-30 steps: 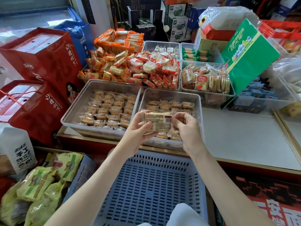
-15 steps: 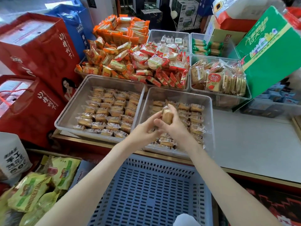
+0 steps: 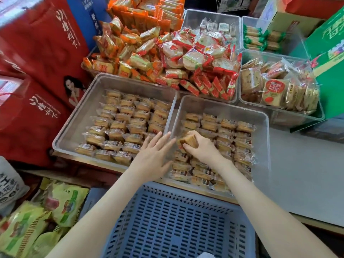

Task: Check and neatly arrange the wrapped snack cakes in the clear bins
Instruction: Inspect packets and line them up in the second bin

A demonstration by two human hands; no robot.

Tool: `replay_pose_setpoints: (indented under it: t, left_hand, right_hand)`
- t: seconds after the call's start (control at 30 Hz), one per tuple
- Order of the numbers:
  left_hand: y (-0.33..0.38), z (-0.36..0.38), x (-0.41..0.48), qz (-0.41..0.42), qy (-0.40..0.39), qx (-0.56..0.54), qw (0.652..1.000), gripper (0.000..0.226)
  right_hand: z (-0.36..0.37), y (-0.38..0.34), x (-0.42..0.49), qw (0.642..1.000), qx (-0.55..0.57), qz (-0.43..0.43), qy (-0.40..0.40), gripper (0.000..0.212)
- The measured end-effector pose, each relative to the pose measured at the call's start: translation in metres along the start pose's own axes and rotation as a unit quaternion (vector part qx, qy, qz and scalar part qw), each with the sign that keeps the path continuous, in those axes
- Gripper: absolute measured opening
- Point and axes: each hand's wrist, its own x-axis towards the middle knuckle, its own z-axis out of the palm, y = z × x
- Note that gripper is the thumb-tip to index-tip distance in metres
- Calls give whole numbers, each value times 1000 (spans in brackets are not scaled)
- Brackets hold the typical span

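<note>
Two clear bins sit side by side on the counter's front edge. The left bin [image 3: 78, 116] holds rows of wrapped brown snack cakes [image 3: 122, 125]. The right bin [image 3: 264, 146] holds more of the same cakes in rows. My right hand [image 3: 202, 149] grips one wrapped cake [image 3: 189, 139] above the right bin's left side. My left hand [image 3: 154, 155] hovers with fingers spread straight over the wall between the two bins and holds nothing.
A blue slotted basket [image 3: 176, 220] stands below the counter in front of me. Bins of orange and red wrapped snacks [image 3: 167, 58] lie behind. Red gift bags [image 3: 37, 71] stand at the left, a green box [image 3: 329, 71] at the right, green packets [image 3: 37, 220] at lower left.
Both hands held one cake up flat, then turned it on edge. My left hand has let go and spread open. My right hand lowered the cake toward the right bin.
</note>
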Motion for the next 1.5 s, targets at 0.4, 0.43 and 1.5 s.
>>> replay_pose_setpoints:
  t: [0.4, 0.43, 1.5]
  left_hand:
    - [-5, 13, 1, 19, 32, -40, 999, 65]
    - [-5, 13, 1, 20, 33, -42, 998, 65]
    - [0, 10, -2, 10, 33, -27, 999, 58]
  right_hand:
    - [23, 8, 18, 957, -269, -63, -82, 65]
    - [22, 7, 18, 969, -223, -50, -92, 63]
    - [6, 9, 21, 876, -267, -243, 319, 15]
